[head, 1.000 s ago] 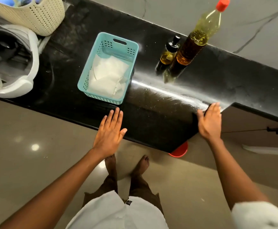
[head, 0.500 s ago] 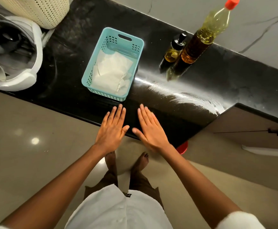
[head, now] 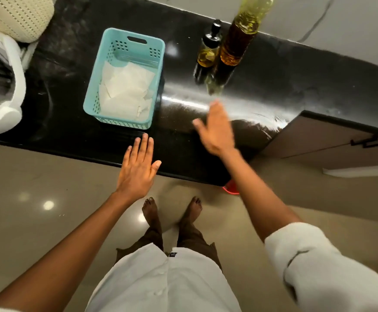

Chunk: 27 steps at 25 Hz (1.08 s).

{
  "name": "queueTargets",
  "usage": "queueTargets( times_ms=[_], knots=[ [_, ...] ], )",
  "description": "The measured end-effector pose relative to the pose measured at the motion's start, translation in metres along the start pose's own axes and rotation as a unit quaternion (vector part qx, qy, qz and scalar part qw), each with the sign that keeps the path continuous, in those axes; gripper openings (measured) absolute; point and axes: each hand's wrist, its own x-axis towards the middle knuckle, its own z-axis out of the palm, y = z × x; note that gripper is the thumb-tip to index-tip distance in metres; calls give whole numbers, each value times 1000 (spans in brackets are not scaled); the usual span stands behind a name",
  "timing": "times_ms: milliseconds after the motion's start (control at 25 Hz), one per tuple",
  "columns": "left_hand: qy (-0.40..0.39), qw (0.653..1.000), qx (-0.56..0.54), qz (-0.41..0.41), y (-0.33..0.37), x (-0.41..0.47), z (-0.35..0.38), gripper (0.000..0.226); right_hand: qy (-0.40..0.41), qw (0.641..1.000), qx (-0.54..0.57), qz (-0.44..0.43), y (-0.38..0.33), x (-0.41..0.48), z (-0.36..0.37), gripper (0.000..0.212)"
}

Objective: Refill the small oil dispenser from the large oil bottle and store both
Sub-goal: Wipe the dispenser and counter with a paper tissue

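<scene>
Small oil dispenser (head: 208, 52) and large oil bottle (head: 237, 43) standing upright, side by side, upper centre of frame on black counter (head: 296, 82). Right hand (head: 217, 131) hovering just below them, blurred, fingers spread, holding nothing; nearer. Left hand (head: 138, 170) lying flat, empty, at counter edge; farther.

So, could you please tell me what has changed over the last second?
The right hand slid left from the counter corner to beside the left hand, and now reaches forward toward the large oil bottle and small oil dispenser, open, blurred, holding nothing. Nothing was gripped or released. The left hand stays flat at the counter edge; both bottles and the teal basket are unmoved.
</scene>
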Motion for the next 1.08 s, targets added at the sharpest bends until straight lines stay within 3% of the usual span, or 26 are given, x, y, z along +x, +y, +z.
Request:
queueTargets(
  times_ms=[120,200,320,480,560,680,760,1000,1080],
  knots=[
    [-6,1000,-6,2,1,0,-1,74,-42,991,1,-127,-52,-82,37,69],
    [-8,1000,-8,-3,0,0,-2,73,-24,985,30,-168,-43,-122,39,65],
    [-15,1000,-12,-1,0,-1,-4,73,31,987,30,-153,1,-142,23,56],
    [-29,1000,-13,-2,2,0,-8,75,106,989,0,-101,57,-132,0,23],
    [-33,999,-15,-3,1,0,-9,76,121,991,58,8,66,-122,-11,12],
    [-41,999,-17,1,1,1,-11,77,99,958,210,169,67,-109,-24,10],
    [-45,999,-18,-2,2,1,-13,78,98,958,213,168,64,-105,-23,4],
    [-51,999,-10,-14,2,1,-14,72,109,989,72,73,38,-113,-5,15],
    [-57,998,-11,-21,4,1,-14,72,97,991,76,54,39,-119,-3,16]
  ],
)
